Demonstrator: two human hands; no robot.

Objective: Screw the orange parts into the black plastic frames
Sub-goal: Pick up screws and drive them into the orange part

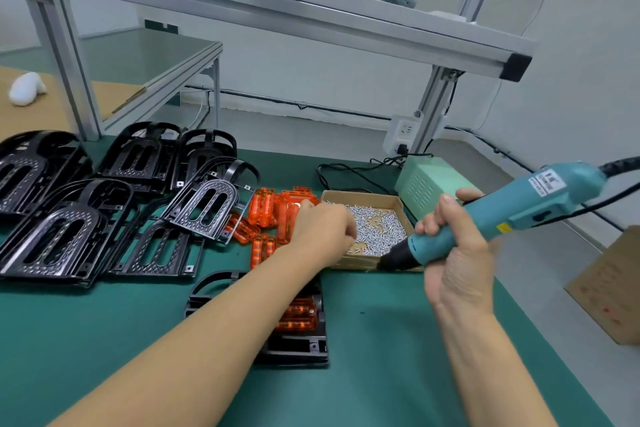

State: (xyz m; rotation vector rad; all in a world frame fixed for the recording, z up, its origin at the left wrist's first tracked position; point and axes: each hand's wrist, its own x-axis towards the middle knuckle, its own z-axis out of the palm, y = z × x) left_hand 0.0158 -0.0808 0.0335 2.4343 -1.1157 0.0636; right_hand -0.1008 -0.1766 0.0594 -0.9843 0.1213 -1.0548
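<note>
A black plastic frame lies in front of me on the green mat, with an orange part set in it; my left forearm covers much of it. My left hand reaches into the cardboard box of screws, fingers curled down at the screws; whether it holds one is hidden. My right hand grips a teal electric screwdriver, its black tip pointing left over the box's near edge. Loose orange parts lie left of the box.
Several black frames are piled at the left. A pale green power unit with cables stands behind the box. An aluminium shelf frame rises over the bench. A cardboard box sits off the right edge.
</note>
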